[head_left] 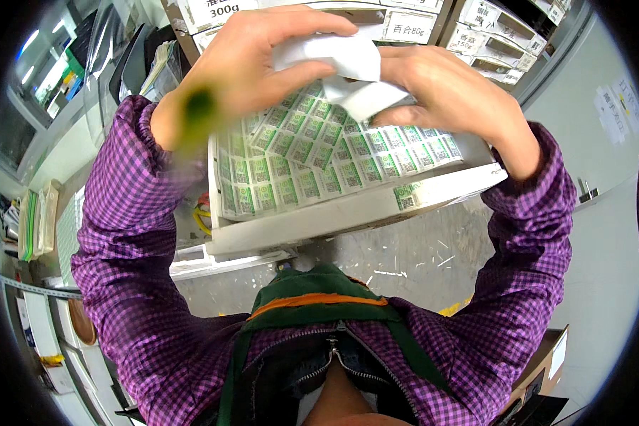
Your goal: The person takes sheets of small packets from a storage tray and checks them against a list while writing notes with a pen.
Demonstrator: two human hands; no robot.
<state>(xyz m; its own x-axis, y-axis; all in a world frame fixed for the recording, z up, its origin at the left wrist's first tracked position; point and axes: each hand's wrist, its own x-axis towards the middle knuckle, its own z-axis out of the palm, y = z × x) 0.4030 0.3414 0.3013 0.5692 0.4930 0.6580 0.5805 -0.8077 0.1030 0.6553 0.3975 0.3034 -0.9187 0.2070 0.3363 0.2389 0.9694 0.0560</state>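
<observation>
My left hand (pixel 252 60) curls its fingers and thumb around a folded piece of white paper (pixel 334 55) above the open drawer. Close beside it, my right hand (pixel 440 89) pinches the lower white flap of paper (pixel 373 99) between thumb and fingers. Whether the two white parts are one sheet or separate pieces I cannot tell. Beneath both hands, the pulled-out white drawer (pixel 355 216) holds sheets of green-and-white labels (pixel 309 184) with square codes. A smaller label sheet (pixel 298 135) lies askew on top of them. A blurred dark green spot covers part of my left wrist.
Behind the drawer stands a cabinet of labelled drawers (pixel 468 39). Folders (pixel 156 67) stand at the back left, with green-edged trays (pixel 32 220) farther left. A pale door (pixel 603 206) is at the right. Paper scraps lie on the grey floor (pixel 419 245).
</observation>
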